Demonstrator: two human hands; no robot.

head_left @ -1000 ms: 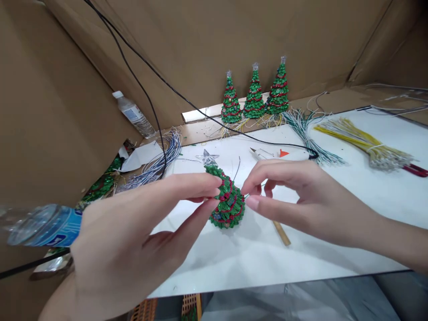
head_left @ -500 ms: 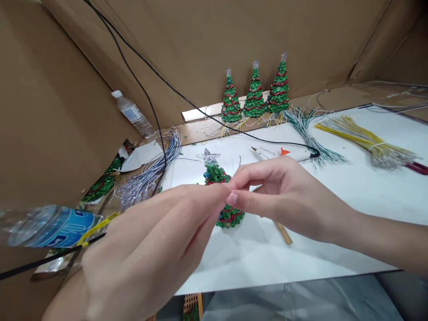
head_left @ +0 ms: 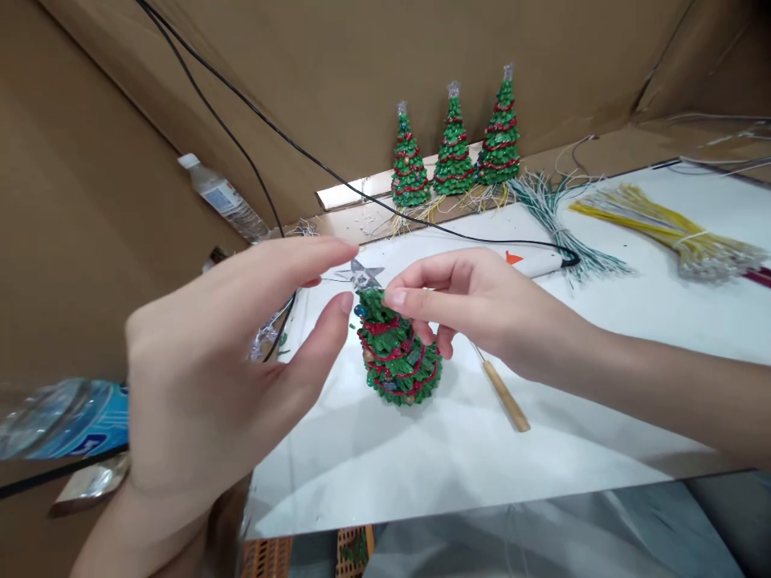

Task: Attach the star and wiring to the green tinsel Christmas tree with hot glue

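A small green Christmas tree [head_left: 401, 369] with red garland and coloured balls stands on the white board [head_left: 373, 466], tilted slightly left. A clear star [head_left: 365, 275] tops it, and a thin dark wire reaches left from beside the star. My left hand [head_left: 222, 361] is open at the left of the star, thumb and forefinger spread apart. At the right of the treetop, my right hand [head_left: 475, 305] has thumb and forefinger pinched together; anything between them is too small to make out. Behind that hand lies a wooden-handled tool [head_left: 504, 395] with a thin metal shaft.
Three finished-looking trees [head_left: 453, 156] stand against the cardboard wall. Green-white wires [head_left: 545, 229] and yellow-white wires [head_left: 656, 225] lie at the back right, near a white glue gun [head_left: 536, 263]. Its black cable [head_left: 337, 172] crosses the space. Plastic bottles [head_left: 222, 197] are at left.
My hands have parted: the left moved left and up and opened, the right shifted slightly up and left, still pinching. More of the tree now shows between them.
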